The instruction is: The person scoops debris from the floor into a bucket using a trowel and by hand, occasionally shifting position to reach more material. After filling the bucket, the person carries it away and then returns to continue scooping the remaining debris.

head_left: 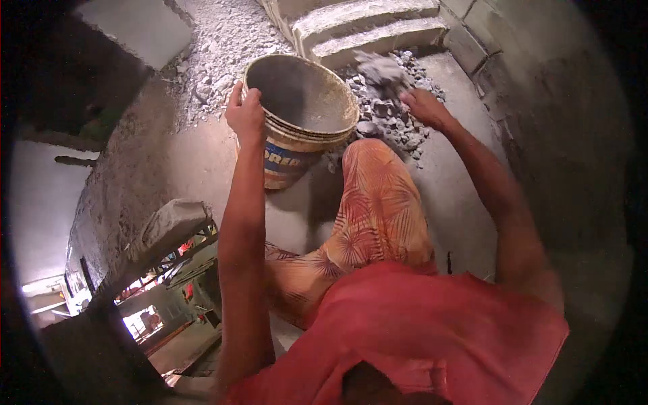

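My left hand (pixel 247 113) grips the near left rim of a dirty plastic bucket (pixel 297 158), which leans with its mouth turned toward the far side. Grey dust or cement coats its inner wall, and a blue label with white letters shows on its side. To the right of the bucket, my right hand (pixel 424 108) is closed round the handle of what looks like a trowel (pixel 382 70), its blade blurred and grey. The trowel is over a heap of broken rubble (pixel 405 131); the blur hides whether stones lie on the blade.
Concrete steps (pixel 378 37) rise behind the rubble, with a block wall (pixel 472 40) to their right. Pale gravel (pixel 223 50) spreads behind the bucket at the left. At lower left, a broken concrete edge (pixel 172 223) borders an opening onto a lower level.
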A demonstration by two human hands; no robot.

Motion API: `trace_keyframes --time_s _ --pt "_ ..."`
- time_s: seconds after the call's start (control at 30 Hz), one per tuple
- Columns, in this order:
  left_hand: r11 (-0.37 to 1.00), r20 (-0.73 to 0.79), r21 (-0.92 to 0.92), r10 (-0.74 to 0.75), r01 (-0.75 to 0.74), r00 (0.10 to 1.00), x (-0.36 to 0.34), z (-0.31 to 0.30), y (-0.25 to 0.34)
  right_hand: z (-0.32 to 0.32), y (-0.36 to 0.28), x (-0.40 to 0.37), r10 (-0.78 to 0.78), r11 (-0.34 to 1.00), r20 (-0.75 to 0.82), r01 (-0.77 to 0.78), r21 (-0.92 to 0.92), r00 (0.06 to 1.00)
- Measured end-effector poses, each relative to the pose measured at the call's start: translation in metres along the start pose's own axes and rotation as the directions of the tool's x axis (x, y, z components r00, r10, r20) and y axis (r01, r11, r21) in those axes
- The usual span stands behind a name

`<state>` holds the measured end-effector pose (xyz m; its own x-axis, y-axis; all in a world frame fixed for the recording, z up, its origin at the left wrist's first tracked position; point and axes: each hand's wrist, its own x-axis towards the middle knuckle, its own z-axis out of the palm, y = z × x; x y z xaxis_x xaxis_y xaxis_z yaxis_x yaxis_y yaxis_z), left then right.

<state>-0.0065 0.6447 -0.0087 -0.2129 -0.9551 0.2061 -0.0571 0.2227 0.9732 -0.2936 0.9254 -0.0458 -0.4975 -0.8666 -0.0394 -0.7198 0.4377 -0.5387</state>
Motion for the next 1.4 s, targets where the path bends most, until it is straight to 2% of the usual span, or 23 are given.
trace_keyframes --time_s 0.1,0.17,0.2,0.3,0.37,0.4,0.43,0.47,0.5,0.57,0.67,0.7,0.73,0.77,0.83,0.93,1.03,1.07,1.1,1.23,1.3,1.33,1.4 --pt "0.989 -0.049 0.109 0.111 -0.105 0.993 -0.004 0.01 0.01 -0.02 -0.081 0.019 -0.235 0.888 0.086 0.25 -0.387 0.968" --pt "0.993 -0.026 0.092 0.077 -0.074 0.997 -0.002 0.011 0.01 -0.017 -0.122 0.017 -0.375 0.879 -0.061 0.334 -0.341 0.925" --pt "0.999 0.007 0.014 0.032 -0.032 0.999 0.0 0.01 0.005 -0.01 -0.12 0.023 -0.278 0.916 -0.126 0.224 -0.332 0.952" --pt "0.996 0.101 -0.078 -0.042 0.05 0.994 0.018 -0.014 -0.007 -0.025 -0.068 -0.007 -0.387 0.895 -0.267 0.29 -0.339 0.883" --pt "1.0 0.167 -0.015 0.006 -0.003 0.986 0.041 -0.041 -0.03 -0.007 0.006 -0.062 0.066 0.997 -0.292 -0.054 0.05 0.954" --pt "0.985 0.253 -0.171 0.07 -0.027 0.965 0.05 -0.054 -0.043 0.024 0.081 -0.097 0.325 0.944 -0.141 -0.313 0.104 0.935" --pt "0.895 0.398 -0.366 -0.097 0.255 0.912 0.045 -0.065 -0.032 0.073 0.163 -0.146 0.336 0.911 -0.07 -0.343 -0.228 0.939" --pt "0.907 0.434 -0.308 -0.135 0.288 0.891 0.044 -0.078 -0.031 0.102 0.188 -0.21 0.131 0.896 -0.144 -0.179 -0.405 0.981" --pt "0.877 0.353 -0.353 -0.199 0.327 0.914 0.027 -0.07 -0.008 0.128 0.194 -0.259 0.209 0.898 -0.203 -0.27 -0.347 0.957" --pt "0.901 0.311 -0.353 -0.14 0.251 0.94 0.021 -0.067 -0.01 0.159 0.174 -0.296 0.619 0.775 -0.02 -0.615 -0.143 0.785" --pt "0.959 0.324 -0.229 -0.087 0.167 0.942 0.015 -0.057 -0.005 0.208 0.175 -0.252 0.463 0.886 -0.048 -0.463 0.014 0.885" --pt "0.962 0.316 -0.223 -0.08 0.156 0.946 0.017 -0.052 -0.008 0.221 0.182 -0.209 0.183 0.933 -0.158 -0.222 -0.283 0.97" --pt "0.967 0.235 -0.217 -0.081 0.134 0.969 0.022 -0.047 -0.017 0.225 0.193 -0.155 0.223 0.918 0.006 -0.208 -0.337 0.975" --pt "0.971 0.152 -0.209 -0.084 0.115 0.985 0.026 -0.041 -0.021 0.225 0.196 -0.107 0.18 0.93 -0.045 -0.185 -0.317 0.983" --pt "0.998 0.13 -0.067 -0.002 0.011 0.992 0.02 -0.014 0.0 0.213 0.194 -0.032 0.268 0.954 -0.161 -0.239 0.18 0.95" --pt "0.984 0.055 -0.173 -0.042 0.051 0.998 0.013 0.01 0.009 0.214 0.198 0.015 0.333 0.939 -0.102 -0.321 0.121 0.937" --pt "0.988 0.059 -0.139 -0.057 0.065 0.997 0.025 0.014 0.007 0.205 0.186 0.007 0.332 0.928 -0.254 -0.267 0.258 0.909" --pt "0.992 0.063 -0.109 -0.057 0.063 0.996 0.031 0.013 0.005 0.221 0.212 0.009 0.096 0.992 -0.301 -0.066 0.107 0.949" --pt "0.995 0.07 -0.075 -0.062 0.067 0.996 0.031 0.01 0.005 0.214 0.207 0.006 0.086 0.993 -0.292 -0.057 0.104 0.952" --pt "0.974 0.051 -0.156 -0.158 0.164 0.986 0.032 0.01 0.007 0.198 0.21 -0.015 0.384 0.863 -0.083 -0.326 0.386 0.919" --pt "0.957 0.019 -0.246 -0.157 0.157 0.987 0.037 0.012 0.003 0.189 0.216 -0.027 -0.109 0.987 -0.309 0.066 -0.147 0.945" --pt "0.953 0.019 -0.257 -0.158 0.158 0.987 0.039 0.013 0.002 0.186 0.216 -0.035 0.221 0.948 -0.214 -0.158 0.276 0.952" --pt "0.958 0.02 -0.239 -0.161 0.161 0.987 0.044 0.011 -0.004 0.157 0.199 -0.045 0.21 0.938 -0.193 -0.142 0.316 0.958"
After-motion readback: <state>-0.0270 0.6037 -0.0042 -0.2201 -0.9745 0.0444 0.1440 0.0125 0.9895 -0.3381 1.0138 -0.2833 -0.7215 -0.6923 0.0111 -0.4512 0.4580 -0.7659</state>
